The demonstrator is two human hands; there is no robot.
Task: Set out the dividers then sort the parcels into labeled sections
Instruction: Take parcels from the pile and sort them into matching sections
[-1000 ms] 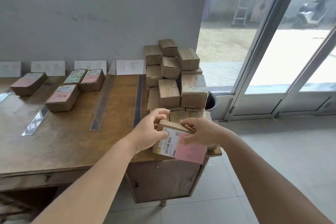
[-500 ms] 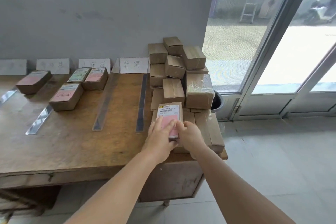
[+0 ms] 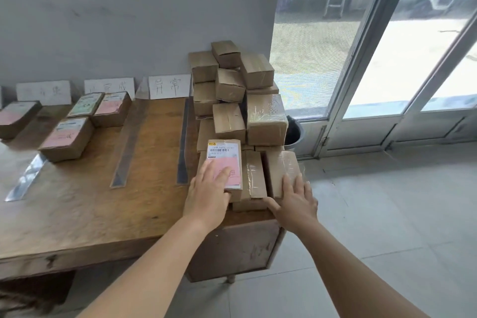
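Left hand point(image 3: 209, 199) flat on pink-labelled parcel point(image 3: 225, 162), right hand point(image 3: 296, 201) flat on taped parcel point(image 3: 282, 171), centre frame. Grip label-up, read label before sorting.

A heap of brown cardboard parcels point(image 3: 232, 90) stood on the right end of the wooden desk point(image 3: 85, 204). Left of it lay three clear plastic divider strips point(image 3: 129, 142), with four labelled brown parcels point(image 3: 67, 138) between them and white paper signs point(image 3: 169, 86) along the far edge.

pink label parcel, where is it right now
The pink label parcel lies atop the low boxes at the table's right end, under the left hand, right of the dark divider strip.
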